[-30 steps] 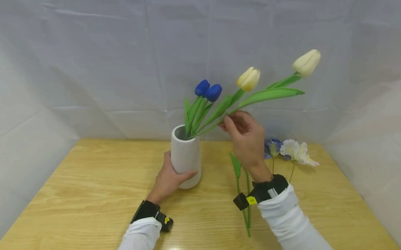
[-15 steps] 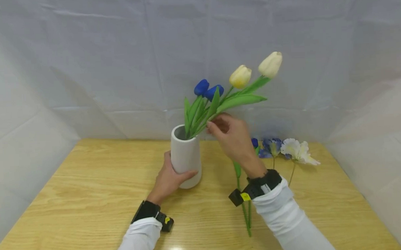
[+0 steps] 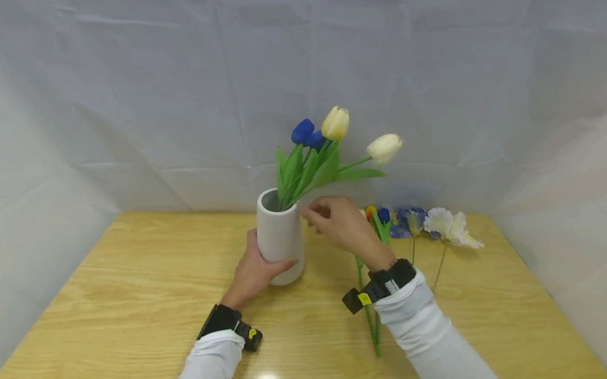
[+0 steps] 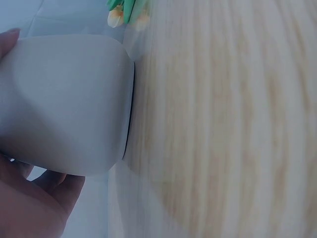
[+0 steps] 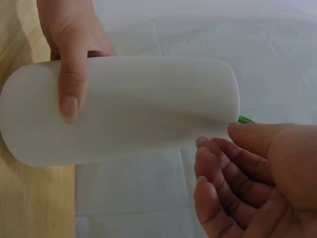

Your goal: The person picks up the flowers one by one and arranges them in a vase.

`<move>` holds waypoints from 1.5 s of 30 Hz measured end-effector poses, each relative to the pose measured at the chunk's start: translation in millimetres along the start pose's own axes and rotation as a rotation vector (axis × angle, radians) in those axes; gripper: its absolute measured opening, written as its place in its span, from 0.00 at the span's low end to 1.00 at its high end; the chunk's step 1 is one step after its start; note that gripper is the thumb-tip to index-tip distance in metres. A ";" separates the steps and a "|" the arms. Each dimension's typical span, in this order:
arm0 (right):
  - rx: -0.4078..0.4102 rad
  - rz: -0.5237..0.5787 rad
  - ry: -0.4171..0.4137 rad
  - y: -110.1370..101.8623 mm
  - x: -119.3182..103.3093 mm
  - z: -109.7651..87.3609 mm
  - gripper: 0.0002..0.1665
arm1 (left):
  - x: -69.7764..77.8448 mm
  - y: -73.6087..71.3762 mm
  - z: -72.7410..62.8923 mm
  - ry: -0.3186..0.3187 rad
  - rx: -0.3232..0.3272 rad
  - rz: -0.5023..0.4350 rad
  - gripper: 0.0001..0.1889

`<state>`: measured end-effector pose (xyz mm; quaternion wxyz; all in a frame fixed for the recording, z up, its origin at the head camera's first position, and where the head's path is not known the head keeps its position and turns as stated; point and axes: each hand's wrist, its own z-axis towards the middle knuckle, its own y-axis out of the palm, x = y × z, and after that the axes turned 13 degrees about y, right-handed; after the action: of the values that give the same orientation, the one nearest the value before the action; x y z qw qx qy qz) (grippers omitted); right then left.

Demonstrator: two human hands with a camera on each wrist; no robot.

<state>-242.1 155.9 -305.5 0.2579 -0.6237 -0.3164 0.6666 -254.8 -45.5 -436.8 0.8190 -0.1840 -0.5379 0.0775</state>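
Observation:
My left hand (image 3: 253, 271) grips the white vase (image 3: 280, 238) low on its side, thumb across the front. In the left wrist view the vase's (image 4: 64, 104) base is at the wooden surface. Two blue tulips (image 3: 302, 131) and two cream tulips stand in the vase; one cream tulip (image 3: 335, 123) rises beside the blue ones, while the other cream tulip (image 3: 385, 148) leans far out to the right. Close by the rim is my right hand (image 3: 348, 227), its fingers loosely bent. The right wrist view shows nothing between that hand's (image 5: 252, 173) thumb and fingers.
To the right on the wooden table (image 3: 136, 310) lie more flowers: a blue tulip (image 3: 383, 215), an orange bloom (image 3: 370, 212), a purple-blue flower (image 3: 409, 221) and a white ruffled flower (image 3: 452, 228). A pale cloth (image 3: 178, 104) hangs behind the table.
My right hand has brought the second cream tulip left and down into the vase, then let go of its stem. Both cream blooms have moved left; my left hand keeps its hold.

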 end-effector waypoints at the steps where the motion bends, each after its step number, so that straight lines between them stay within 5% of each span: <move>1: 0.004 0.006 -0.009 0.6 2.2 -0.3 0.19 | 0.2 -0.2 0.5 -0.002 -0.002 0.005 0.51; 5: -0.003 0.028 -0.016 4.5 14.7 -2.0 0.16 | 0.9 1.0 0.4 -0.011 0.003 0.006 0.51; 18: -0.098 0.043 0.185 19.4 85.5 -8.2 0.15 | -3.7 0.7 0.9 -0.001 0.016 0.002 0.51; 25: -0.067 -0.003 0.250 27.0 118.9 -14.5 0.15 | -0.5 -0.1 -0.1 -0.006 0.016 -0.010 0.52; 32: 0.007 -0.030 0.317 34.0 136.5 -24.9 0.10 | 0.4 -1.0 0.6 -0.007 0.011 -0.022 0.52; 45: 0.002 -0.039 0.392 43.3 140.9 -36.4 0.10 | -2.2 -0.7 2.2 -0.003 0.003 -0.028 0.52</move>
<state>-216.3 234.8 -432.6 0.3280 -0.7350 -0.2716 0.5277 -257.8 -46.4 -437.6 0.8195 -0.1751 -0.5415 0.0670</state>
